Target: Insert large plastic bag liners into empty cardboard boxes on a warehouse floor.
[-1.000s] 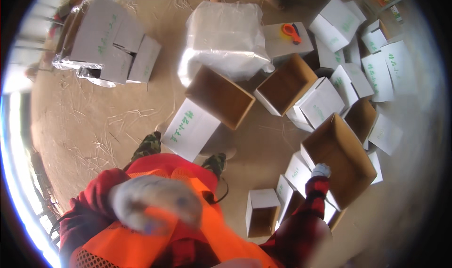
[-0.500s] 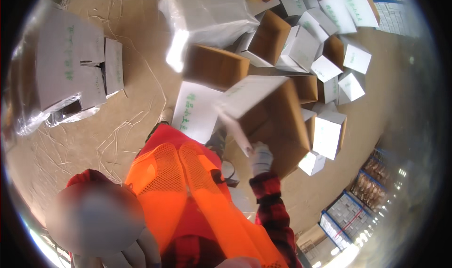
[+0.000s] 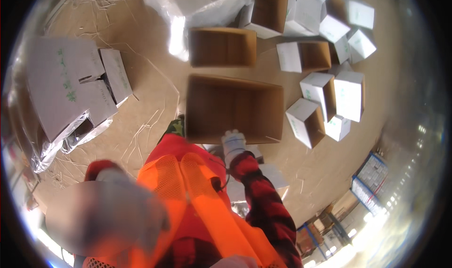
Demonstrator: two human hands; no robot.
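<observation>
In front of my legs, an open cardboard box (image 3: pixel 263 91) shows its brown inside. My right hand (image 3: pixel 234 144), in a whitish glove, is closed over the box's near edge, with its fingertips on the inner side. Close to the camera at lower left, my left hand (image 3: pixel 117 207) is a large grey blur below a red cuff. Its fingers are smeared, and whether it holds anything cannot be made out. Just beyond the gripped box lies a second open box (image 3: pixel 223 47), also brown inside.
A plastic-wrapped white stack (image 3: pixel 202 4) stands at the far side. White open cartons (image 3: pixel 308 120) are scattered to the right. On the left, a large white box (image 3: pixel 66 84) has cut flaps and loose plastic. Straw-like strips (image 3: pixel 141 131) litter the floor.
The box in my right hand has moved left and levelled out from a tilted position, so its opening faces up. My right hand has shifted left with it. My left hand has moved slightly right.
</observation>
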